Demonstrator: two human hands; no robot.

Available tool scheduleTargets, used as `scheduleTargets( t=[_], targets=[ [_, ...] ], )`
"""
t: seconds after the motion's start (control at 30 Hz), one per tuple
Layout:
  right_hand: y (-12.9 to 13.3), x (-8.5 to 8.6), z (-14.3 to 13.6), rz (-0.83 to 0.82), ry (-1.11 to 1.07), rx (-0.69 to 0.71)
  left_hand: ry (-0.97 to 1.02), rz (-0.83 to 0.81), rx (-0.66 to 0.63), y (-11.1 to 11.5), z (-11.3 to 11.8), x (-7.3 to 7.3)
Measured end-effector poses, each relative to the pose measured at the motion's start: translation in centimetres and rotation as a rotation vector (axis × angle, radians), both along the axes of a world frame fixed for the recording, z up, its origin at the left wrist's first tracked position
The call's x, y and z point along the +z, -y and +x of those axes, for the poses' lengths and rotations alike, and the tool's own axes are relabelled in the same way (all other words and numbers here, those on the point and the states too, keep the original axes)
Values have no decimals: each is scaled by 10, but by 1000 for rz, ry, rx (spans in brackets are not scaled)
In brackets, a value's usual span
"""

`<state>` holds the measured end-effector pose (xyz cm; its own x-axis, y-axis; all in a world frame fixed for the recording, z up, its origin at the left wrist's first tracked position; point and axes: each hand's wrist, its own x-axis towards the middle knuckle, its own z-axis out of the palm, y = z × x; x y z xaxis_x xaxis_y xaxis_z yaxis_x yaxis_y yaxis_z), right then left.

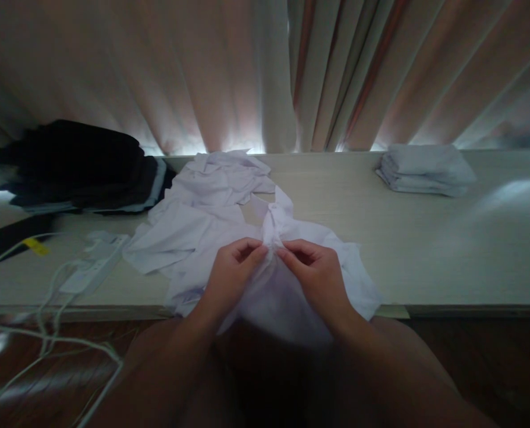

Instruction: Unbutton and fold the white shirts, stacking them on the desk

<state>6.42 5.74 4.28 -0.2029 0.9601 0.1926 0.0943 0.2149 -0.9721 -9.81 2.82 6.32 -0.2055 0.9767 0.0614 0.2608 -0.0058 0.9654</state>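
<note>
A white collared shirt [349, 261] lies over the near edge of the pale bench, its collar pointing away from me. My left hand [236, 270] pinches the front of the shirt just below the collar, thumb against fingers. Close beside it, my right hand [316, 273] pinches the other side of the same front strip. The two thumbs nearly meet at the shirt's middle; any button between them is too small to make out. More crumpled white cloth [189, 220] spreads to the left and behind the shirt.
Dark folded clothes [78, 166] are stacked at the left. Folded white cloth [425, 169] sits at the back right of the bench [447, 249]. A power strip [95, 261] with cables [46, 333] lies at the front left. Curtains [220, 71] hang behind.
</note>
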Motion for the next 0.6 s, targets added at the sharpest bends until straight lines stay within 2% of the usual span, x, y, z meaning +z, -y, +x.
scheduleTargets(
  t=[0.37,0.6],
  targets=[
    [4,3,-4,171,115,29,98,-15,-30,4,0,-7],
    [4,0,-4,202,188,-5,38,-29,-68,1,-4,-8]
  ],
)
